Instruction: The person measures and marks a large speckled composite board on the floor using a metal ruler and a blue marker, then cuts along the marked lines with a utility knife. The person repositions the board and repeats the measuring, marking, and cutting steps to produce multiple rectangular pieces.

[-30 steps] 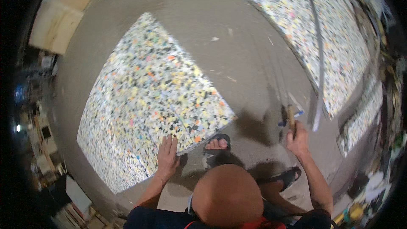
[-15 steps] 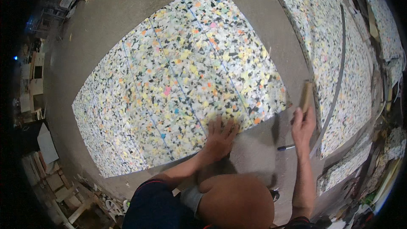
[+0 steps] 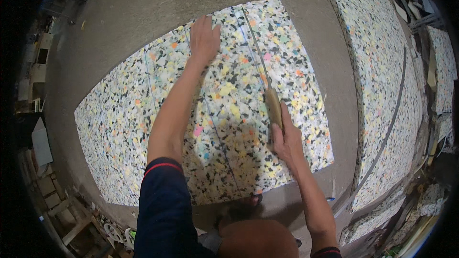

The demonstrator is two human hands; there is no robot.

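Observation:
A speckled multicoloured foam sheet [image 3: 143, 124] lies before me, with blue lines drawn across it. My left hand [image 3: 204, 40] rests on it near the far edge, fingers stretched out and pointing away. In my right hand [image 3: 288, 139] is the wooden handle of a long knife [image 3: 273, 106], fingers wrapped round it. Its thin blade points away from me, slanting up to the sheet's far edge, close to the rightmost blue line. I cannot tell whether the blade has gone into the foam.
Another large foam sheet [image 3: 373, 52] lies to the right, with a long dark curved strip [image 3: 400, 91] on it. A pen [image 3: 330, 199] is on the floor near the sheet's right corner. Foam offcuts [image 3: 373, 217] lie at lower right; wooden pieces [image 3: 76, 227] clutter the lower left.
My right hand has brought the knife from beside the sheet's right corner onto the sheet, along a blue line. My left hand has slid from the near edge to the far edge.

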